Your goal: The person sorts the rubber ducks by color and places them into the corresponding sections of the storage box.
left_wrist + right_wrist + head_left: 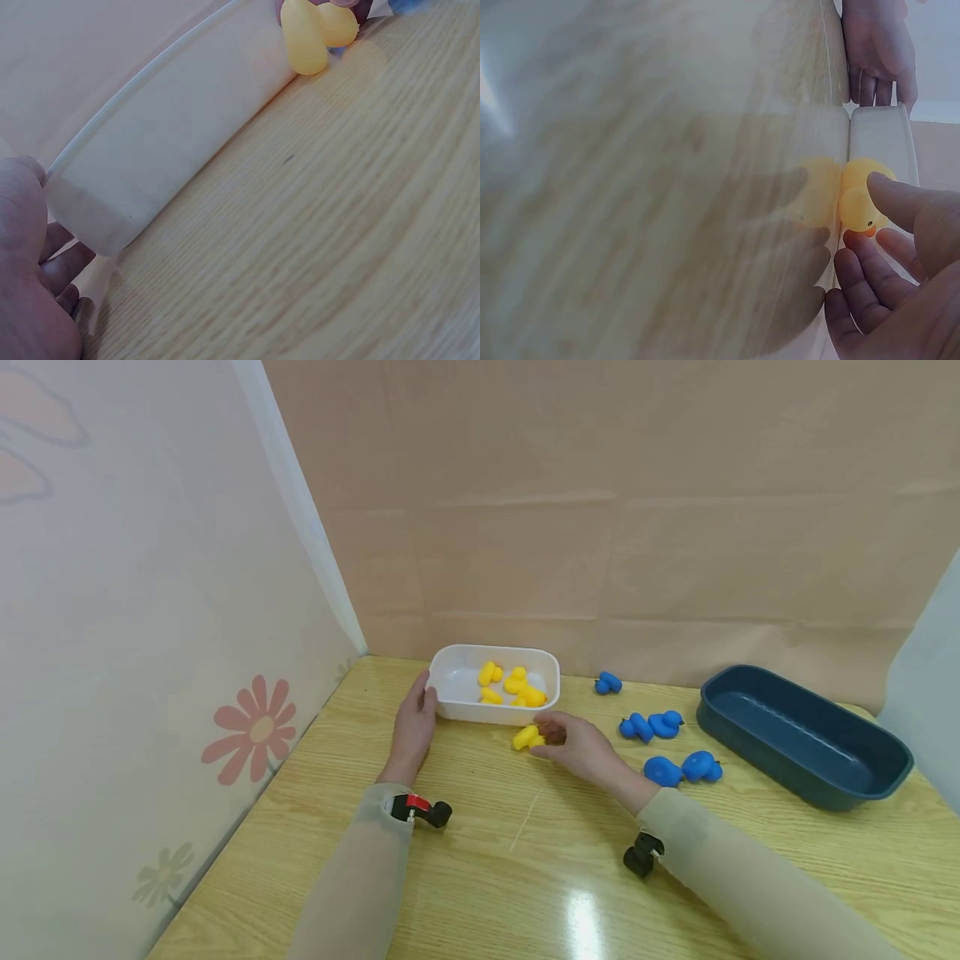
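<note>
Yellow duck (524, 738) sits on the tabletop (465, 852), just outside the white tray (476, 713). Right hand (581, 748) pinches one end, fingers curled; left hand (412, 728) has fingers clasping the tray. Such a shallow pinch could let the duck slip.

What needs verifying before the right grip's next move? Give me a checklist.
1. White tray steadied: ok; left grip touches its left end.
2. Right grip secure on loose yellow duck: cannot tell; it shows between thumb and fingers, firmness unclear.
3. Duck raised above tray's front wall: not ok; it sits low, outside.
4. Space inside tray: ok; bare floor shows at left.
5. Right sleeve clear of nearest blue duck: cannot tell from the head view.
</note>
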Action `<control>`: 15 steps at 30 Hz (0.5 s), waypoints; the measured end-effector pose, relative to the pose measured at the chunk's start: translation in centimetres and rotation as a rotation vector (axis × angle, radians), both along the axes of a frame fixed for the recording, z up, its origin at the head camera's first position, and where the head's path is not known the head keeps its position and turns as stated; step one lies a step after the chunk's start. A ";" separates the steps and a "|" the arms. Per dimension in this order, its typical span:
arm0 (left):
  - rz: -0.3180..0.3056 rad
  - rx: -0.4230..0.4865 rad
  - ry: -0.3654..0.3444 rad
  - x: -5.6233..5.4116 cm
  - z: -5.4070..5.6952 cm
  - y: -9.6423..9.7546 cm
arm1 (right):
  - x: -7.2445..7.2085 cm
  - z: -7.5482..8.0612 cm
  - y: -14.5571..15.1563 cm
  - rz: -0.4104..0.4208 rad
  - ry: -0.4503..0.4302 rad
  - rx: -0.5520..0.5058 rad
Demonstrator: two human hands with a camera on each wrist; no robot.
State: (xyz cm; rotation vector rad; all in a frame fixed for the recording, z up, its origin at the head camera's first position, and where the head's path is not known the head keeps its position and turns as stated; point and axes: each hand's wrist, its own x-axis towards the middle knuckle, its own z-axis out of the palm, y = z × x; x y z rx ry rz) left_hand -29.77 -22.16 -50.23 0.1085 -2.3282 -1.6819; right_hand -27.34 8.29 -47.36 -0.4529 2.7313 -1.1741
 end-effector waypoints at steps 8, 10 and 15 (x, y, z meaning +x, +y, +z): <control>0.001 -0.008 -0.002 0.0 -0.1 -0.1 | -0.1 -0.1 0.1 0.006 0.023 0.014; 0.004 -0.007 -0.006 0.0 0.0 -0.1 | -0.2 -0.1 0.1 0.007 0.025 0.013; 0.003 -0.006 -0.006 0.0 0.1 0.0 | -0.2 -0.1 0.1 0.012 0.026 0.014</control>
